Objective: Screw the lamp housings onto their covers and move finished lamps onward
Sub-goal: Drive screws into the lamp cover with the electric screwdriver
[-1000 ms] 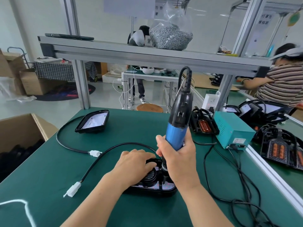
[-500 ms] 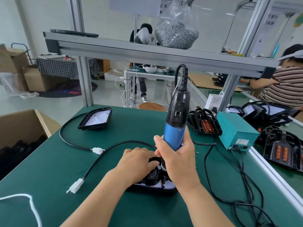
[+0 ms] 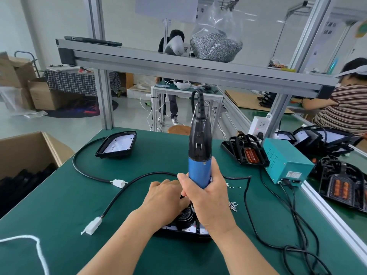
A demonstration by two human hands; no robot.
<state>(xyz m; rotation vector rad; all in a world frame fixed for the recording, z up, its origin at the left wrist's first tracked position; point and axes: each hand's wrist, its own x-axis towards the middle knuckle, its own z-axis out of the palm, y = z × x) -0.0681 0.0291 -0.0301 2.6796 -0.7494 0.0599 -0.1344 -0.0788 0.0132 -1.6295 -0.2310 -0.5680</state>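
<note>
Two hands are at work in the head view, both low at the middle of the green desk [image 3: 79,195]. My left hand [image 3: 164,197] lies palm down with its fingers curled over the black housing of one lamp [image 3: 185,217], holding it against the desk. My right hand [image 3: 206,199] is wrapped tight round the blue grip of one electric screwdriver [image 3: 199,155], thumb on the near side.

The screwdriver's long axis stands nearly upright, leaning a little away from me. Its bit end points down into the lamp and its black corded end points up. I cannot see the bit itself, as the hands hide it. The lamp lies flat right in front of me, between my forearms. Only its near edge and ribbed round part show, so I cannot tell its long axis for sure.

A second lamp [image 3: 117,144] lies well apart at the far left of the desk, pale inner face up, long side running left to right. Two white connectors [image 3: 118,183] [image 3: 92,226] end two black cables on the left. A small scatter of loose screws [image 3: 232,205] lies just right of my right hand. One teal box [image 3: 286,161] sits at the right edge, and one cardboard box [image 3: 23,151] stands beside the desk on the left.
</note>
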